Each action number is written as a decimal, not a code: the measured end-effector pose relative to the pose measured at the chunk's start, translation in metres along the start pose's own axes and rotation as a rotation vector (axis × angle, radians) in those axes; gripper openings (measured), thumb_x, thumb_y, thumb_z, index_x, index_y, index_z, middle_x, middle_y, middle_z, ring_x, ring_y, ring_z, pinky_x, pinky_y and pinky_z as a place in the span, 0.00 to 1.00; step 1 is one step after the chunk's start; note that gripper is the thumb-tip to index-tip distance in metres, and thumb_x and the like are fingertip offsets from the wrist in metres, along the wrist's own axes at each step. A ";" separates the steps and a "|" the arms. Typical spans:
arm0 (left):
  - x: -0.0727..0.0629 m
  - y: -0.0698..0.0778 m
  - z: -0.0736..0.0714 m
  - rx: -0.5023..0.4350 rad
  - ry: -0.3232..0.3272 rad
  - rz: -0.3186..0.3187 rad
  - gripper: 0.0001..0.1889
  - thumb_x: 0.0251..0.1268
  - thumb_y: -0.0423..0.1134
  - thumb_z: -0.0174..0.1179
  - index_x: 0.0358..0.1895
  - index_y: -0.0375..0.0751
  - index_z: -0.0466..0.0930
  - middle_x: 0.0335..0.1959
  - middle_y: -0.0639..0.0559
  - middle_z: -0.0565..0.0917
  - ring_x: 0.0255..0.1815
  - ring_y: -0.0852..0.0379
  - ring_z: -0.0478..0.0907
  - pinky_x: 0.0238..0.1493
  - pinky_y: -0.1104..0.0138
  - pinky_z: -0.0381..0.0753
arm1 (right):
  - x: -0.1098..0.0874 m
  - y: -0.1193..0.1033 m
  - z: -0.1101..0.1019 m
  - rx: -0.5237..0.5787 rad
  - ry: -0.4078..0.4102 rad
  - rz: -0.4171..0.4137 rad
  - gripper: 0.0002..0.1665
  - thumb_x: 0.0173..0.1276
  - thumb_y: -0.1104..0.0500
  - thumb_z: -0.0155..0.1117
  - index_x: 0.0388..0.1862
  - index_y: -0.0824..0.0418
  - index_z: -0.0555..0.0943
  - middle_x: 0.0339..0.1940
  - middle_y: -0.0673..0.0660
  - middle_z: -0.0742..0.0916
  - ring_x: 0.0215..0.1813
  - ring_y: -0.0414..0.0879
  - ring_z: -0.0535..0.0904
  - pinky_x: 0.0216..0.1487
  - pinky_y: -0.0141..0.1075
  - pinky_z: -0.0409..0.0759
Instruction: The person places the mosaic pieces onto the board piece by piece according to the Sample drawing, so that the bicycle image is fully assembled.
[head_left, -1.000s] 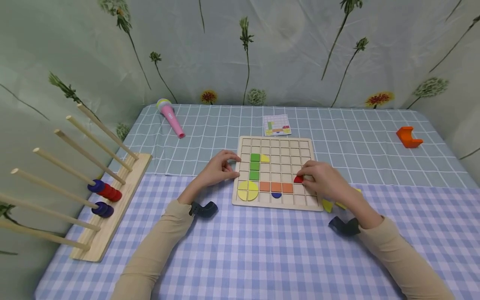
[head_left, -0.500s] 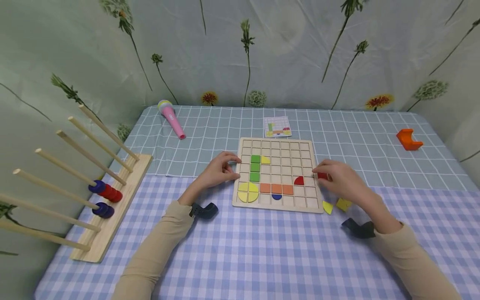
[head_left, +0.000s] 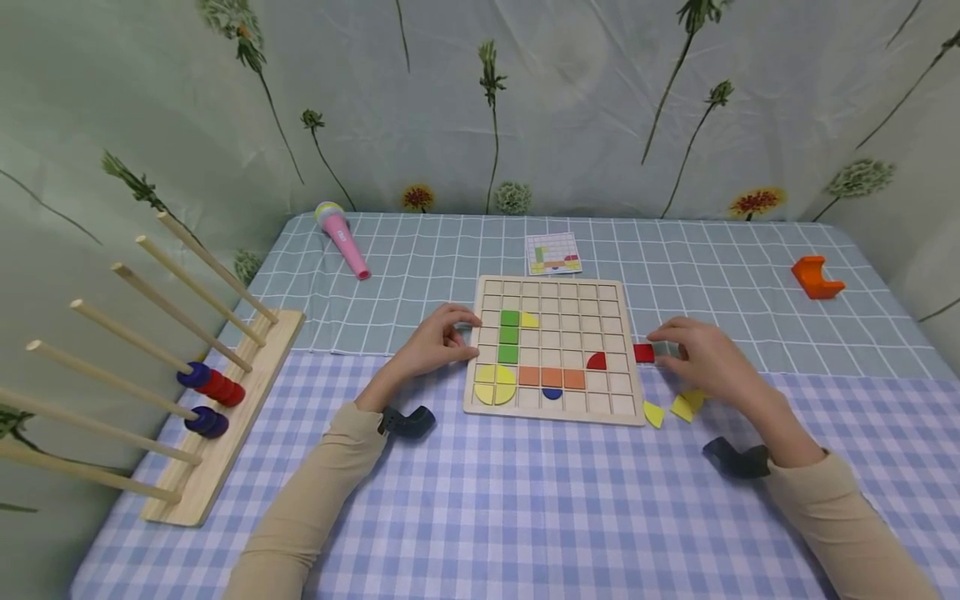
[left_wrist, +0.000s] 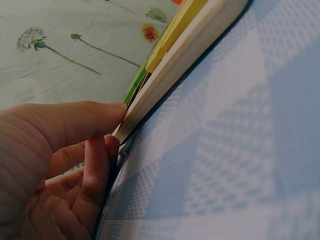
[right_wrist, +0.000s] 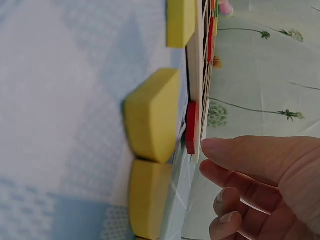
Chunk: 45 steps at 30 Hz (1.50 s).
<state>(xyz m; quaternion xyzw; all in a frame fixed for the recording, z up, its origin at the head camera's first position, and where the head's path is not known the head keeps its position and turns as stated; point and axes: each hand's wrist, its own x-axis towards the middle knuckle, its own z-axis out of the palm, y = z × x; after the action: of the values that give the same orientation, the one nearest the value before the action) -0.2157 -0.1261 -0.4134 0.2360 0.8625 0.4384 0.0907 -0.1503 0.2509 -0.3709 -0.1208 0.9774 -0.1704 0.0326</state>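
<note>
My left hand (head_left: pixel 435 340) touches the left edge of a wooden grid board (head_left: pixel 558 292), its thumb and finger set apart along the rim. On the board lie several green squares (head_left: pixel 509 336), orange squares (head_left: pixel 552 378), yellow quarter circles (head_left: pixel 496 385), a blue half circle (head_left: pixel 552 393) and a red quarter circle (head_left: pixel 596 361). Just right of the board lies a red tile (head_left: pixel 643 353). Beside it is my right hand (head_left: pixel 708 354), thumb and fingers parted and loosely bent. The right wrist view shows the thumb close to the red tile (right_wrist: pixel 191 127), with nothing visibly pinched.
Loose yellow pieces (head_left: pixel 682 407) lie below my right hand. A pattern card (head_left: pixel 553 253) sits behind the board. A wooden peg rack (head_left: pixel 225 417) with red and blue rings stands left. A pink toy microphone (head_left: pixel 344 240) and an orange block (head_left: pixel 817 277) lie farther back.
My right hand has let go of the red quarter circle on the board and moved right, past the edge, uncovering the red tile. My left hand has stayed at the board's edge.
</note>
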 end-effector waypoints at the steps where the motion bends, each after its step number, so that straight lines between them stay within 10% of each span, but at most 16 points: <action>1: 0.000 0.000 0.000 0.001 -0.001 0.001 0.23 0.54 0.33 0.66 0.55 0.34 0.75 0.60 0.39 0.69 0.29 0.63 0.74 0.31 0.78 0.75 | 0.000 0.001 0.000 0.003 -0.001 0.001 0.19 0.59 0.65 0.64 0.51 0.65 0.80 0.50 0.66 0.82 0.36 0.49 0.73 0.34 0.36 0.76; 45: 0.003 -0.003 0.001 -0.007 -0.001 -0.013 0.23 0.54 0.33 0.66 0.55 0.35 0.75 0.61 0.41 0.69 0.31 0.60 0.76 0.32 0.78 0.76 | 0.002 -0.009 0.005 0.037 0.039 -0.115 0.18 0.57 0.62 0.68 0.48 0.63 0.83 0.42 0.59 0.85 0.30 0.44 0.70 0.27 0.27 0.69</action>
<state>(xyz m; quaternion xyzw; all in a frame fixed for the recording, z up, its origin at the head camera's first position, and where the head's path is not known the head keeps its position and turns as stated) -0.2188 -0.1253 -0.4158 0.2303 0.8623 0.4409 0.0947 -0.1495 0.2410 -0.3722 -0.1730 0.9659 -0.1925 0.0060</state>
